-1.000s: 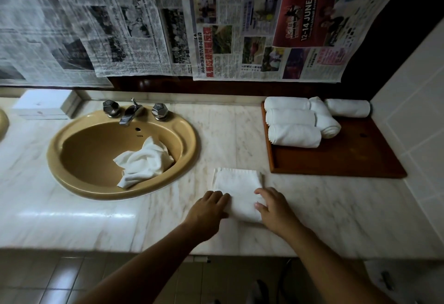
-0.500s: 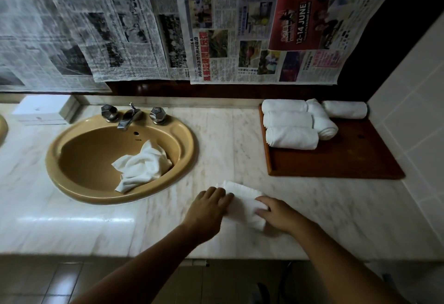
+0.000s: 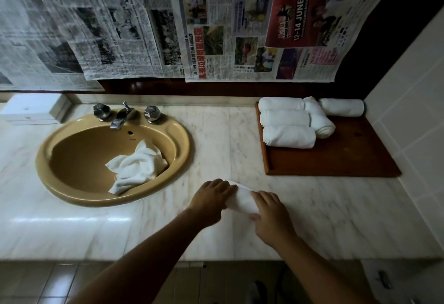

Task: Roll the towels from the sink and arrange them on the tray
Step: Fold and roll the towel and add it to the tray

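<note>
Towel [image 3: 241, 201] between left hand [image 3: 211, 199] and right hand [image 3: 272, 213], both grips curled round it

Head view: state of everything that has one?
White towel on the marble counter: nearly rolled, held by both hands.
Left hand: curled over its left end.
Right hand: gripping its right end.
Crumpled white towel in the tan oval sink: unrolled.
Five white towels on the brown wooden tray: rolled, lying down.
Chrome tap: no water seen.

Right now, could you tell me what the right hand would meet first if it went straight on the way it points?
The right hand grips the part-rolled towel; straight on, up and leftward, it would likely meet the left hand on that same towel.
</note>
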